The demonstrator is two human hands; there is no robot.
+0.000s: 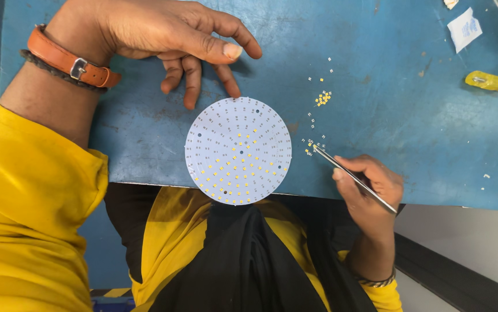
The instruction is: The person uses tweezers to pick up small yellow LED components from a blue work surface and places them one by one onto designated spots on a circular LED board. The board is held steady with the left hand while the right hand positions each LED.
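Right hand pinched shut on thin metal tweezers, long axis running up-left from the grip, tip down among a few loose tiny LED chips on blue worktop. Chips just past the tweezer tip, up-left of right hand; bigger yellow cluster farther up. Round white LED board just left of tip, between both hands, partly filled with yellow chips, lower edge overhanging the table edge. Left hand open, empty, fingertips resting just above the board, near its top rim. Right hand clearly nearer chips. Yellow-handled tool well right, untouched.
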